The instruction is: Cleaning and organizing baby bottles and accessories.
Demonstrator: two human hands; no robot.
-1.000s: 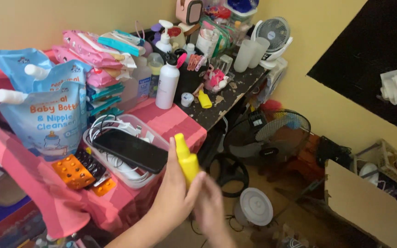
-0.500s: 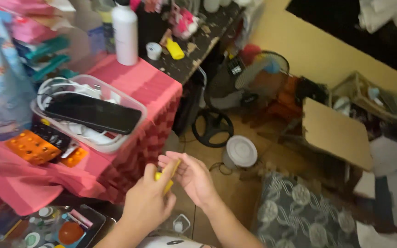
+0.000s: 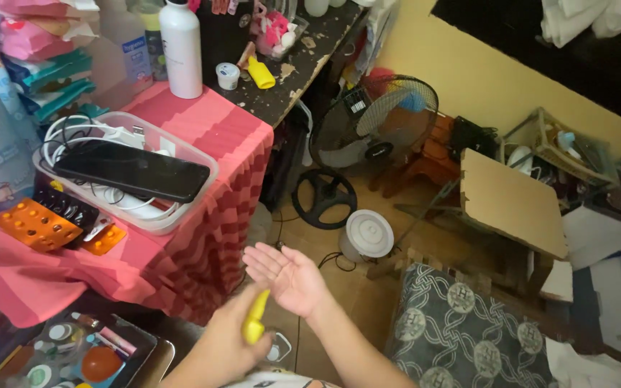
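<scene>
Head view, hands: the left hand point(image 3: 228, 345) is closed around one small yellow bottle point(image 3: 255, 325) of smooth plastic, its narrow tip aimed at the right palm; the right hand point(image 3: 287, 273) lies flat, palm up, fingers spread, holding nothing.
Bottle position: in front of the table's front right corner, above the floor, touching the heel of the right hand.
Table point(image 3: 203, 129): draped in pink cloth with a ribbed, pleated skirt.
Tray point(image 3: 195, 162): one clear plastic rectangle near the table's right edge, holding coiled white cables point(image 3: 73, 133) and one glossy black phone point(image 3: 132, 171) laid across its rim.
Blister packs point(image 3: 36, 224): two orange, bubbled foil, at the table's front edge.
White bottle point(image 3: 181, 49): one matte cylinder, at the table's back edge.
Floor: one wire-grille fan point(image 3: 374, 122), one flat cardboard sheet point(image 3: 512, 202), one patterned cushion point(image 3: 468, 323).
</scene>
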